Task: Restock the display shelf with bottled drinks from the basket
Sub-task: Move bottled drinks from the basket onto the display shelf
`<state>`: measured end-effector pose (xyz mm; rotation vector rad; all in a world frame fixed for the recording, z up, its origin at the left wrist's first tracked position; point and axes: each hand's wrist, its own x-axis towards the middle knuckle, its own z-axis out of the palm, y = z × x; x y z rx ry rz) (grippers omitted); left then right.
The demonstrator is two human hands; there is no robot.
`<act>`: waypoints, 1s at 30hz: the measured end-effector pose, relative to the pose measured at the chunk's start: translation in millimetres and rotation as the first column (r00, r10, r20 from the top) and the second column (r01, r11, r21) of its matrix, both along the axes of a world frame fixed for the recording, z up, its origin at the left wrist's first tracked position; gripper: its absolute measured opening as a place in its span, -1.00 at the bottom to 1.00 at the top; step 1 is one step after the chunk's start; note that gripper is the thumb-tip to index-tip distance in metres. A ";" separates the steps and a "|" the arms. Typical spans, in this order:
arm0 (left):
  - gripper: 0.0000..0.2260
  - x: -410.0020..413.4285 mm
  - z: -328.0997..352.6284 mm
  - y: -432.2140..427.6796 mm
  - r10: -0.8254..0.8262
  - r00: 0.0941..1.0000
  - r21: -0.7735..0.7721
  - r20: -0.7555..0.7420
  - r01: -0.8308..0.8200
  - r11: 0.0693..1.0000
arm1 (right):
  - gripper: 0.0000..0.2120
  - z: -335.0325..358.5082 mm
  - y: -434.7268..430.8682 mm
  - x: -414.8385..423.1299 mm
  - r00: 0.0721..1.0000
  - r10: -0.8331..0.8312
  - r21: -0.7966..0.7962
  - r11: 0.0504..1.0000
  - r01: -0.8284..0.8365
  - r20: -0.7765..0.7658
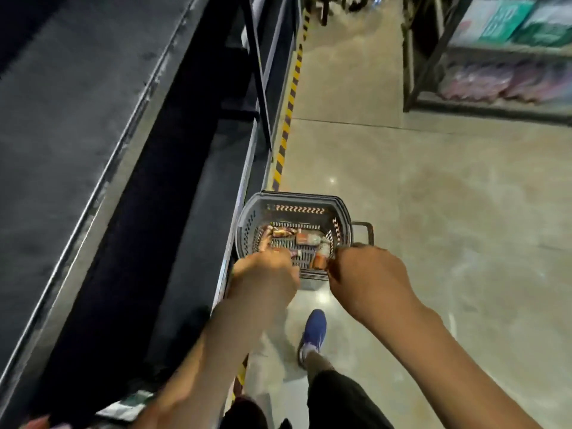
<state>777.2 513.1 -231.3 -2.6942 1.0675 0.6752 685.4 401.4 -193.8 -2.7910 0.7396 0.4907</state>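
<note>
1. Looking down, found the grey basket point(257, 212) on the concrete floor point(433, 212), set right against the foot of the dark display shelf point(192, 168), with several bottled drinks point(306, 238) lying on their sides in its bottom.
2. Saw the left hand point(266, 274) over the basket's near left rim and the right hand point(368, 277) over its near right corner, both knuckles-up with fingers curled under.
3. Could not tell whether either hand gripped a bottle, the rim or nothing, with the fingertips hidden behind the backs of the hands and smeared by blur.
4. Noted a dark handle point(363, 232) jutting from the basket's right side, just beyond the right hand.
5. Noted yellow-and-black tape point(289, 106) along the shelf's foot and a blue shoe point(315, 331) on the floor nearer than the hands.
6. Noted, well apart at far right, a second rack point(424, 57) with pink packs point(495, 83) and green-and-white boxes point(507, 23).
7. Could not read the bottle labels; saw the shelf boards only as dark planes, cut off at the left edge.
</note>
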 end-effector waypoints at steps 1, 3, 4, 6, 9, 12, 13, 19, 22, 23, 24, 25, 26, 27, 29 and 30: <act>-0.74 15.3 -19.8 -16.7 -0.023 1.000 0.021 -0.015 0.023 1.000 | -0.79 -19.3 -14.1 15.0 1.000 0.001 0.001 1.000 -0.001 -0.016; -0.73 46.2 -64.5 -45.9 -0.029 0.993 0.042 -0.116 0.034 0.999 | -0.78 -63.7 -39.0 43.8 0.999 0.008 -0.001 1.000 -0.008 -0.046; -0.73 61.5 -89.2 -58.9 -0.029 0.987 0.072 -0.156 0.040 0.997 | -0.77 -88.7 -50.4 57.8 0.998 0.007 -0.002 1.000 -0.008 -0.064; -0.72 89.4 -145.3 -81.4 -0.073 0.979 0.146 -0.189 0.101 0.984 | -0.77 -144.1 -71.9 85.5 0.991 -0.016 0.007 1.000 0.017 -0.130; -0.73 125.6 -246.6 -112.1 -0.122 0.964 0.187 -0.235 0.168 0.968 | -0.59 -252.6 -99.6 120.5 0.944 -0.047 0.033 0.998 0.061 -0.328; -0.71 154.7 -360.6 -133.2 -0.163 0.933 0.193 -0.321 0.233 0.953 | -0.37 -374.8 -119.7 144.2 0.882 -0.103 0.075 0.985 0.154 -0.459; -0.68 162.7 -402.3 -137.1 -0.173 0.920 0.208 -0.352 0.257 0.944 | -0.35 -417.1 -124.9 150.0 0.869 -0.141 0.095 0.973 0.210 -0.474; -0.52 192.8 -624.9 -140.0 -0.100 0.896 0.347 -0.433 0.268 0.899 | -0.47 -643.5 -137.1 172.0 0.691 -0.525 0.328 0.623 0.710 -0.497; -0.43 200.2 -708.3 -136.5 -0.067 0.921 0.352 -0.385 0.213 0.912 | -0.34 -727.0 -139.2 179.6 0.479 -0.722 0.334 0.350 0.875 -0.500; -0.40 202.4 -731.6 -135.5 -0.060 0.931 0.357 -0.360 0.197 0.913 | -0.23 -750.0 -140.7 181.0 0.427 -0.761 0.322 0.298 0.898 -0.488; -0.36 204.9 -752.6 -134.6 -0.057 0.940 0.365 -0.335 0.186 0.912 | -0.13 -769.9 -141.9 182.2 0.394 -0.791 0.307 0.272 0.912 -0.468; -0.30 207.3 -772.2 -133.8 -0.058 0.948 0.369 -0.314 0.178 0.912 | -0.06 -787.7 -142.9 183.6 0.381 -0.812 0.291 0.271 0.917 -0.443; -0.25 210.1 -791.4 -133.0 -0.060 0.952 0.366 -0.300 0.173 0.914 | -0.02 -803.7 -142.7 185.8 0.378 -0.827 0.271 0.284 0.919 -0.415; -0.22 212.9 -810.3 -132.8 -0.062 0.955 0.360 -0.291 0.169 0.917 | -0.01 -819.0 -142.2 188.2 0.376 -0.841 0.246 0.299 0.922 -0.389; -0.25 217.9 -842.3 -134.7 -0.087 0.957 0.348 -0.277 0.184 0.919 | 0.02 -845.3 -143.2 196.0 0.343 -0.874 0.179 0.298 0.938 -0.345; -0.27 219.9 -855.7 -135.5 -0.107 0.956 0.339 -0.273 0.199 0.919 | 0.03 -855.7 -145.0 199.6 0.318 -0.889 0.152 0.282 0.947 -0.331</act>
